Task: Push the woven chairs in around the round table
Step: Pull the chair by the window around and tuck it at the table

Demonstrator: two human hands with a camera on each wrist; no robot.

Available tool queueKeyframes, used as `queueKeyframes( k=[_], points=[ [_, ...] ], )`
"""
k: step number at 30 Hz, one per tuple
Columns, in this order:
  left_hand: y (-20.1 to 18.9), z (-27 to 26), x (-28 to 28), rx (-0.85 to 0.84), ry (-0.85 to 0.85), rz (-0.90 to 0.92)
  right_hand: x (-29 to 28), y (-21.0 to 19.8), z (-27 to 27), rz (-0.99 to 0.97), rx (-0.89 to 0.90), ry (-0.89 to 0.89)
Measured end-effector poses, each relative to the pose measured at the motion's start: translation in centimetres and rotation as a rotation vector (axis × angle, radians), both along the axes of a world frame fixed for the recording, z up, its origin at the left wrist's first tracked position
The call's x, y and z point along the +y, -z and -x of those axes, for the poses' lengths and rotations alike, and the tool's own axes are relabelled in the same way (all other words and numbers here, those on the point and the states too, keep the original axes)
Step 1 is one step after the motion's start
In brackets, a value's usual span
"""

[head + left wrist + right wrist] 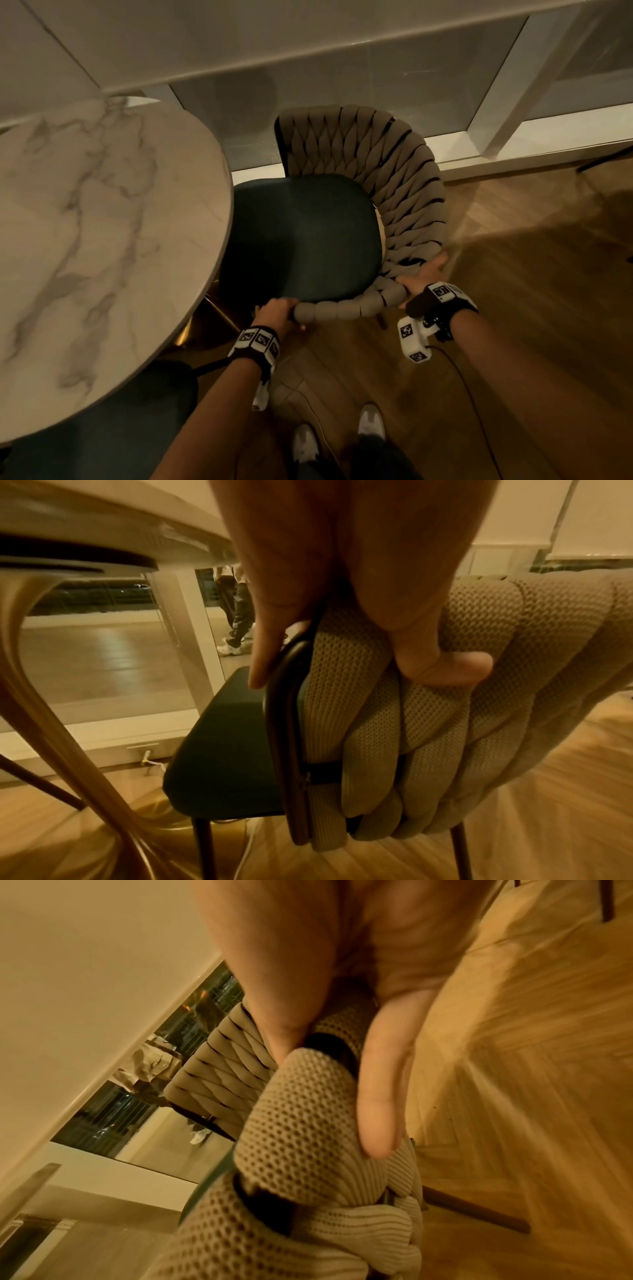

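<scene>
A woven chair with a beige braided back and dark green seat stands right of the round marble table, its seat edge partly under the tabletop. My left hand grips the near end of the chair's woven rim, thumb and fingers curled round the padded frame. My right hand holds the rim further right, thumb on one side and fingers on the other. A second green seat shows under the table's near edge.
A white window frame and sill run along the far side behind the chair. The table's gold pedestal base stands left of the chair. My feet in white shoes are on the wooden floor. A cable trails from my right wrist.
</scene>
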State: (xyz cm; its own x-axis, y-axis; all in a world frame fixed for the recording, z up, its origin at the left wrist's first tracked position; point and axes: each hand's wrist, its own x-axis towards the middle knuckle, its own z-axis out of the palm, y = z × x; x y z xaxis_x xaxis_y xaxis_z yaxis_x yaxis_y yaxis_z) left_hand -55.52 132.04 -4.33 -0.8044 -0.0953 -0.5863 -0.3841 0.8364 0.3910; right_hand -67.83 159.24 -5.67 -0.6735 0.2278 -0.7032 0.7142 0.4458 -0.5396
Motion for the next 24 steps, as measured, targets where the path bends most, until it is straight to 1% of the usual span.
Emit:
queueKeyframes(
  k=[2,4,6,9,11,14,16,17,18,20,22,24],
  points=[
    [-0.3,1.1,-0.5,0.009,-0.025,0.001,-1.3,-1.0,1.3,0.004,0.023,-0.004],
    [-0.2,2.0,-0.7,0.022,-0.048,-0.012,-1.8,-1.8,2.2,-0.011,0.053,-0.052],
    [-0.2,2.2,-0.5,0.027,-0.058,-0.032,-1.7,-1.6,2.6,-0.041,0.074,-0.075],
    [0.1,1.0,-0.2,0.03,-0.081,-0.046,-1.2,-1.6,1.4,-0.031,0.08,-0.013],
    [0.5,-0.6,0.2,0.033,-0.093,-0.033,-0.7,-1.1,0.1,-0.016,0.077,-0.015],
    [1.1,-2.4,0.5,0.026,-0.062,-0.003,0.3,0.1,-1.3,0.02,0.097,-0.018],
    [1.1,-2.5,0.6,0.008,-0.002,0.018,0.5,-0.1,-1.4,0.042,0.112,-0.021],
    [1.1,-2.3,0.5,0.007,0.037,0.043,0.6,-0.6,-1.3,0.005,0.134,-0.04],
    [0.9,-2.1,0.6,0.01,0.08,0.077,0.7,-1.1,-1.5,-0.071,0.166,-0.099],
    [0.8,-1.9,0.9,0.048,0.173,0.146,0.6,-2.7,-2.3,-0.301,0.273,-0.316],
    [0.6,-2.0,1.8,0.098,0.225,0.163,0.1,-3.5,-3.8,-0.486,0.447,-0.635],
    [0.6,-2.3,2.8,0.119,0.254,0.169,-0.9,-3.3,-5.6,-0.517,0.568,-0.995]
  ],
)
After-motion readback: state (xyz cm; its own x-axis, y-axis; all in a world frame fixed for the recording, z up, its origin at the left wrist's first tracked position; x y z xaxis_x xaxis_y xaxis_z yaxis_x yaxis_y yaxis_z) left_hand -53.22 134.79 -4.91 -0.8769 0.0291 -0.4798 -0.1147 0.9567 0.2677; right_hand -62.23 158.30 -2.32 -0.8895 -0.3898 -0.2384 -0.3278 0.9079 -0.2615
